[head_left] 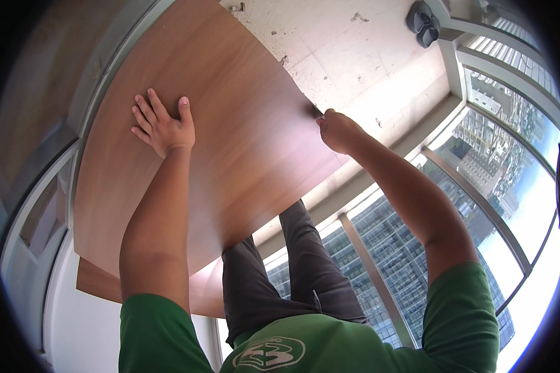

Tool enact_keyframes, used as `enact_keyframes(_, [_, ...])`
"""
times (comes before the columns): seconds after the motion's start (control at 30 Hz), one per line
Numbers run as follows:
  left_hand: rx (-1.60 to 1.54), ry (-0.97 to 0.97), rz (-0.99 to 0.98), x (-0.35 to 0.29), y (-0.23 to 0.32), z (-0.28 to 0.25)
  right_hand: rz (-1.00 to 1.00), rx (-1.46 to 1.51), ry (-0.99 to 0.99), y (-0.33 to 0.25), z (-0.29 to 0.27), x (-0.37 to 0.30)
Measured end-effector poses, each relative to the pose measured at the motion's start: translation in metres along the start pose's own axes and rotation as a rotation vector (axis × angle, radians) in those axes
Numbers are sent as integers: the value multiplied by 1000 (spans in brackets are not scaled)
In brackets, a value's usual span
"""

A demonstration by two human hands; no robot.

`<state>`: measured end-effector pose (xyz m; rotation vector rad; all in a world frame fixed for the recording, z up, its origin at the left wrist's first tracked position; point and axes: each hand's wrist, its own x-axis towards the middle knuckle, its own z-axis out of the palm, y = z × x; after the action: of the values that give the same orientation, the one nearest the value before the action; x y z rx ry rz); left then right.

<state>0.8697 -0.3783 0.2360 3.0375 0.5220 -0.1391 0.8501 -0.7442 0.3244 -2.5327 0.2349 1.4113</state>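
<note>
A large brown wood-grain panel [242,137] lies tilted across the view, above a pale dusty floor. My left hand [163,124] rests flat on the panel's face, fingers spread. My right hand [337,129] is closed at the panel's right edge, gripping a small dark tool whose tip [316,112] touches that edge. A second brown board [99,283] shows under the panel at lower left.
The pale concrete floor [354,56] is stained and chipped. A pair of dark shoes [423,23] sits at the top right. Floor-to-ceiling windows with grey frames [479,205] run along the right, with city buildings below. My dark-trousered legs [292,267] stand by the window.
</note>
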Motion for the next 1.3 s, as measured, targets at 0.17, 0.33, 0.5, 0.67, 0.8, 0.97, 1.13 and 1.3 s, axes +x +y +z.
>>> enact_keyframes(0.17, [20, 10, 0, 3, -9, 3, 184, 114, -200, -17, -38, -8])
enact_keyframes(0.33, [21, 5, 4, 2, -8, 2, 276, 659, -306, -7, -72, -65])
enact_keyframes(0.5, [14, -8, 8, 2, -11, -1, 344, 593, -314, -30, -89, -93])
enact_keyframes(0.67, [10, 20, 13, 1, -5, 1, 277, 235, -300, -40, -64, -66])
enact_keyframes(0.8, [8, 19, 18, -1, 2, 7, 345, 245, -347, -22, -68, -53])
enact_keyframes(0.97, [40, 43, 24, 2, -18, -1, 299, 364, -328, -44, -88, -88])
enact_keyframes(1.13, [3, 33, 25, 0, 0, 4, 295, 230, -325, -32, -58, -49])
enact_keyframes(1.3, [27, 36, 22, 1, -12, 2, 331, 260, -353, -17, -68, -64])
